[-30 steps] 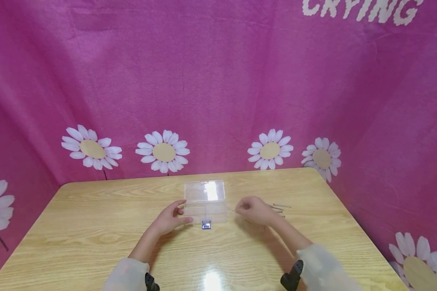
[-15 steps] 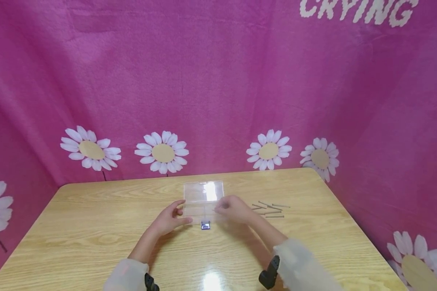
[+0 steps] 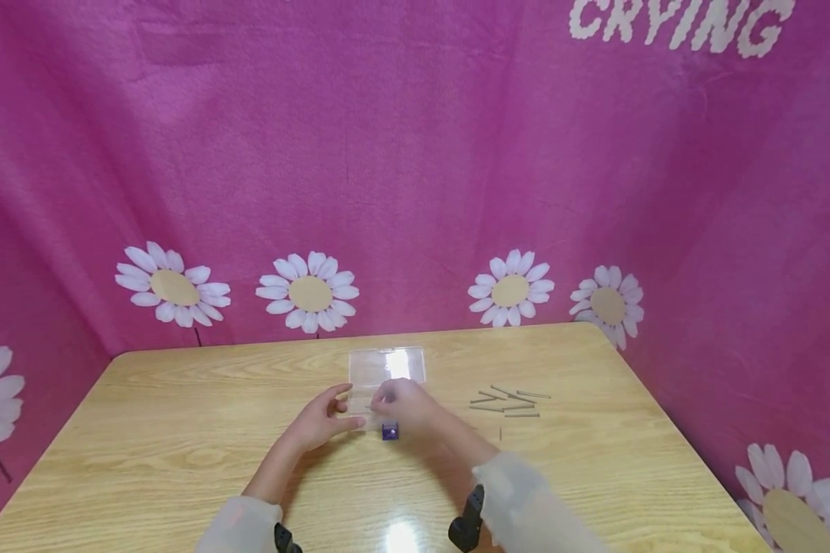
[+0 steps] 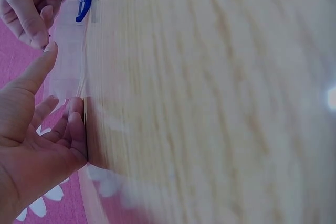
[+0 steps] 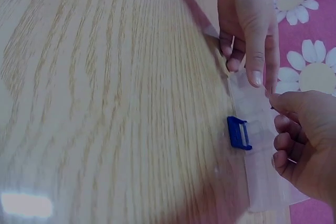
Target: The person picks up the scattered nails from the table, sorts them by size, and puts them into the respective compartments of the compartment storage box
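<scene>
A clear plastic box (image 3: 358, 424) with a blue latch (image 3: 390, 432) lies at the middle of the table, its lid (image 3: 370, 367) folded back. My left hand (image 3: 321, 418) holds the box's left end, thumb at the front corner and a finger at the back corner. Above the left compartments, my right hand (image 3: 404, 403) pinches a nail, of which only a small dark bit shows between the fingertips in the right wrist view. In that view both hands' fingertips come close together over the box, and the latch (image 5: 239, 133) hangs at its front side.
Several long nails (image 3: 520, 407) lie loosely on the wooden table (image 3: 180, 430) to the right of the box. A shorter thin nail (image 3: 501, 434) lies just in front of them. A pink cloth with white flowers (image 3: 415, 192) hangs behind the table.
My right hand has moved left with the pinched nail, from beside the box to over its left compartments, uncovering the nails on the table. My left hand has stayed at the box's left end.
</scene>
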A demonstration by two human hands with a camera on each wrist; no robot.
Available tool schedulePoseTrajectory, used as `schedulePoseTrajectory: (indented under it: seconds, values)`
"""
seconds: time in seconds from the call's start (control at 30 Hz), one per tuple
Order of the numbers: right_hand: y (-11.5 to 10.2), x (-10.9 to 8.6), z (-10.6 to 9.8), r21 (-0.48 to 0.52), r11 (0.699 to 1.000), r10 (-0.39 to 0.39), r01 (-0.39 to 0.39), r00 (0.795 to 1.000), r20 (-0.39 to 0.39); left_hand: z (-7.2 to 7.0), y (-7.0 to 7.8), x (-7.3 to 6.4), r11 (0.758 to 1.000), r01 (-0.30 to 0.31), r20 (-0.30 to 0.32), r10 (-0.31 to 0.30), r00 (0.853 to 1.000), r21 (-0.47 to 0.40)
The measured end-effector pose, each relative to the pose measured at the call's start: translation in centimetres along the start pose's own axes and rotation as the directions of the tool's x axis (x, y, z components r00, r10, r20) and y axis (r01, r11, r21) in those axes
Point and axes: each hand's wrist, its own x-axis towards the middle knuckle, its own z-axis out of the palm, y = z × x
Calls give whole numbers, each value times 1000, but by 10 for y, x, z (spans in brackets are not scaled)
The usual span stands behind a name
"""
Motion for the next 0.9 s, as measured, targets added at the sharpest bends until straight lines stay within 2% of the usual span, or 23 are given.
schedulePoseTrajectory:
  seconds: [0.17, 0.53, 0.73, 0.9]
  values:
    - [0, 5, 7, -83, 995, -53, 52, 999, -13, 0, 1, -1, 1000, -20, 8, 21, 1000, -12]
    - [-6, 6, 9, -211, 977, -50, 42, 998, -32, -2, 1, -1, 999, -39, 25, 40, 999, -33]
    - [-4, 8, 11, -209, 978, -27, 19, 999, -32, -1, -3, 1, 999, -37, 21, 37, 999, -30]
    - [-2, 8, 10, -178, 983, -39, 32, 998, -38, -1, -3, 1, 999, -33, 16, 33, 999, -27]
